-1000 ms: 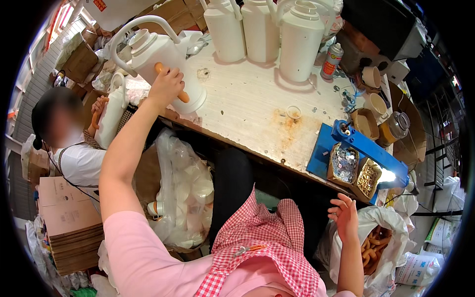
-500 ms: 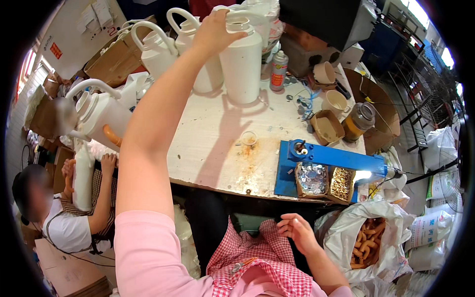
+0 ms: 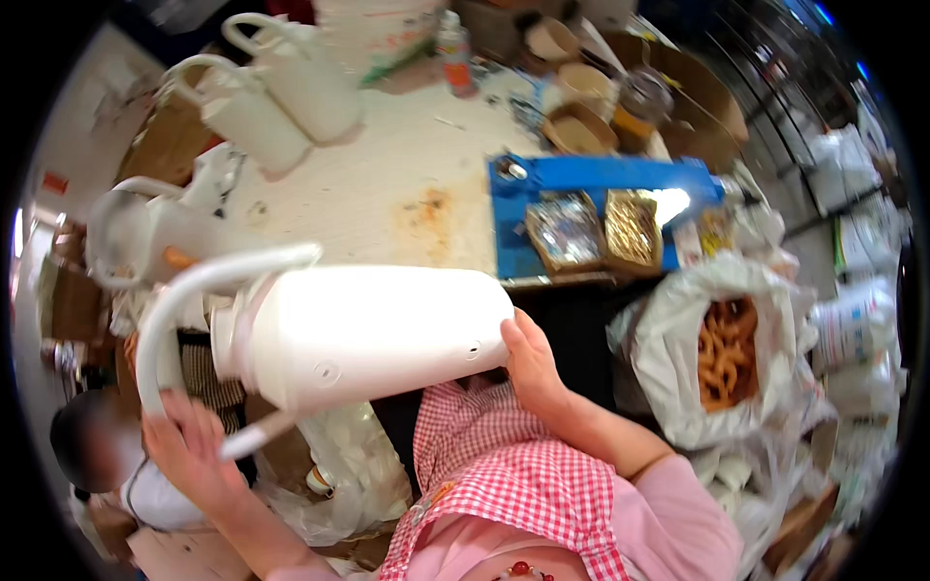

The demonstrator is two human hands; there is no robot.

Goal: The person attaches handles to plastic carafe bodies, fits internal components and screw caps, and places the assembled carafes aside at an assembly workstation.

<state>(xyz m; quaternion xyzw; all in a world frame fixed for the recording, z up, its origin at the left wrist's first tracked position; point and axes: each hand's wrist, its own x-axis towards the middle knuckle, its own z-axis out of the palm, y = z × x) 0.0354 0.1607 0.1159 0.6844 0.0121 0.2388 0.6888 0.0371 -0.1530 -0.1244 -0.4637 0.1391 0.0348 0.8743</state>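
A white plastic jug body (image 3: 387,329), probably a thermos shell, lies sideways across my lap in front of the bench. Its neck points left and its base right. From the neck end curves a white hoop handle (image 3: 153,329), with my left hand (image 3: 189,447) closed on its lower part. My right hand (image 3: 533,363) supports the jug at its base end, thumb and fingers pressed against it. Two small round marks or holes show on the jug's side facing me. Several similar white jugs (image 3: 300,92) stand on the bench at the far left.
On the bench (image 3: 368,194) sits a blue hand press (image 3: 601,174) with boxes of small metal parts (image 3: 567,232). Behind it are a spray can (image 3: 453,58) and bowls (image 3: 581,87). A white sack (image 3: 668,378) of orange curved handles (image 3: 722,363) stands right. A person (image 3: 97,441) is at left.
My left hand has brought a jug from the bench's far side down to my lap, tipping it from upright to sideways. My right hand, empty before, now holds its base end.
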